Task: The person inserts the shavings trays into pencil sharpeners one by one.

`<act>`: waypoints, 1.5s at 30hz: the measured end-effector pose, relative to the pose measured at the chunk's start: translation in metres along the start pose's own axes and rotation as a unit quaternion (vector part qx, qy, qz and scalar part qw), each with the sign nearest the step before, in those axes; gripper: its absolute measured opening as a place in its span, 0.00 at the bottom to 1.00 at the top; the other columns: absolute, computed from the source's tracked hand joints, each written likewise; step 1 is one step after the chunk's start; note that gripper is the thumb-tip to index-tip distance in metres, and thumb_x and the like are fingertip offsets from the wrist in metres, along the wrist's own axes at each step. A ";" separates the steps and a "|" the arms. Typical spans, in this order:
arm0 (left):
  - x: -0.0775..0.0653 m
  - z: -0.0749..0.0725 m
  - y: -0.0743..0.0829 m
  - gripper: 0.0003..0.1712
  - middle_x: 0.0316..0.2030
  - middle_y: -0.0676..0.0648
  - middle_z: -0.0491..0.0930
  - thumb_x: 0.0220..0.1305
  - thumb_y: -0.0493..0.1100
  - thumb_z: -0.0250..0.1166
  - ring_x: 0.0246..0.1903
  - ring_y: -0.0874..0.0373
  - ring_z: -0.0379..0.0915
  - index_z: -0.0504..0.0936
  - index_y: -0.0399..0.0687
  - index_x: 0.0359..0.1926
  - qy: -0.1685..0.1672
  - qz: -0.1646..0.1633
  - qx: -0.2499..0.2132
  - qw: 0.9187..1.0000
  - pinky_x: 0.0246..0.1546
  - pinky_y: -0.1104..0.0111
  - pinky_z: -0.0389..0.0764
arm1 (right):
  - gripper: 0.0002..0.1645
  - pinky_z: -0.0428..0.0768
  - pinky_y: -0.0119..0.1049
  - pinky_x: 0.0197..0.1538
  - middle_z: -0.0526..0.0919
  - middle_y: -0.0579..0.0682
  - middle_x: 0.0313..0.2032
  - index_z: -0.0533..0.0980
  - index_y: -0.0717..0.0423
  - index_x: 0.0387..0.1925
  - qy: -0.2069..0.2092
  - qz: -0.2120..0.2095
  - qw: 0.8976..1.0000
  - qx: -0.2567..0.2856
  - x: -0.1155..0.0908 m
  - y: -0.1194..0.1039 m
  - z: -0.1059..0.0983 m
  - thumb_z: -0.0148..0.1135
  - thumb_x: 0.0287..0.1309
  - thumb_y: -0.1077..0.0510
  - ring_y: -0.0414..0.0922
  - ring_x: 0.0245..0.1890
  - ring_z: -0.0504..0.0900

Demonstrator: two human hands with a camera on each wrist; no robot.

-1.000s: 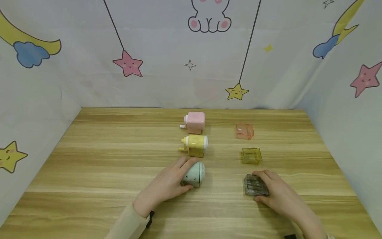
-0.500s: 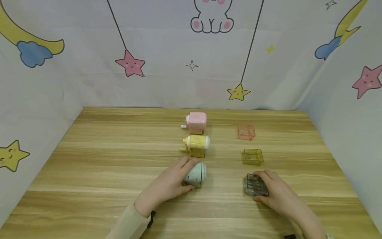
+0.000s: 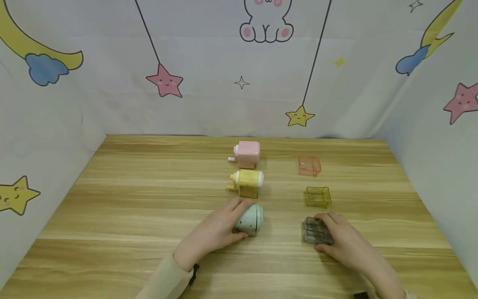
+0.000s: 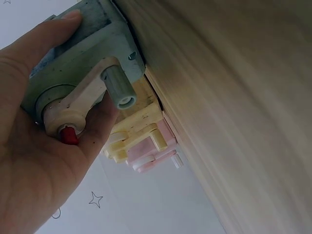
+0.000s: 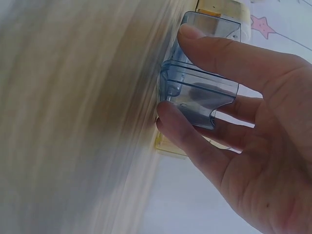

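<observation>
My left hand (image 3: 213,230) grips a mint-green crank pencil sharpener (image 3: 249,220), thumb on the near side and fingers over its far side. In the left wrist view its crank handle (image 4: 120,87) and a red tip (image 4: 68,135) face the palm. My right hand (image 3: 347,243) holds a smoky grey see-through shavings drawer (image 3: 316,231) between thumb and fingers, to the right of the green sharpener and apart from it. In the right wrist view, the drawer (image 5: 200,92) is close to the tabletop; whether it touches is unclear.
Behind the green sharpener stand a yellow crank sharpener (image 3: 248,182) and a pink one (image 3: 248,153). To their right lie a yellow see-through drawer (image 3: 318,197) and a pinkish-orange one (image 3: 309,166). A printed cloth (image 3: 209,112) encloses the wooden table (image 3: 149,178).
The green sharpener in my left hand has shifted slightly right, and the grey drawer in my right hand slightly left, narrowing their gap. The whole head view has drifted a little.
</observation>
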State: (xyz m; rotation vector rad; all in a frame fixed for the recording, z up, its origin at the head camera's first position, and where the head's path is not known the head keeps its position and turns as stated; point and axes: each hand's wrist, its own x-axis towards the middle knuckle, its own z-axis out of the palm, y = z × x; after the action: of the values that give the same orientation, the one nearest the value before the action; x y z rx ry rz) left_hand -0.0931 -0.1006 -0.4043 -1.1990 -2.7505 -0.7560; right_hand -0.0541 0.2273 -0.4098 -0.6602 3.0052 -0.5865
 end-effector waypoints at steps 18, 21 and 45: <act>0.003 0.001 0.002 0.46 0.45 0.50 0.68 0.43 0.46 0.72 0.41 0.60 0.64 0.59 0.50 0.62 0.000 0.008 0.006 1.000 0.42 0.62 0.78 | 0.41 0.78 0.50 0.43 0.76 0.56 0.44 0.68 0.62 0.51 0.013 -0.019 1.000 0.003 0.006 -0.006 0.003 0.74 0.33 0.52 0.49 0.44 0.73; 0.003 0.000 0.003 0.46 0.45 0.50 0.68 0.43 0.46 0.72 0.41 0.60 0.64 0.59 0.50 0.62 -0.001 0.007 0.004 1.000 0.42 0.62 0.77 | 0.41 0.78 0.49 0.42 0.76 0.56 0.43 0.68 0.62 0.51 0.015 -0.021 1.000 0.005 0.007 -0.007 0.004 0.74 0.33 0.52 0.48 0.43 0.73; 0.005 0.000 0.003 0.47 0.47 0.50 0.68 0.43 0.46 0.72 0.44 0.60 0.64 0.57 0.53 0.64 -0.013 0.002 -0.004 1.000 0.44 0.61 0.76 | 0.40 0.78 0.47 0.42 0.75 0.54 0.42 0.69 0.62 0.50 0.022 -0.038 0.999 0.001 0.014 -0.014 0.008 0.74 0.33 0.52 0.46 0.41 0.72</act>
State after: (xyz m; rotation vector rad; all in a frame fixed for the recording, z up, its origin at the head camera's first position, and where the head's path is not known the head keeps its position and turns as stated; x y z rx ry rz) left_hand -0.0943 -0.0958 -0.4017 -1.2258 -2.7677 -0.7558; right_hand -0.0604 0.2073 -0.4116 -0.7752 3.0316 -0.6139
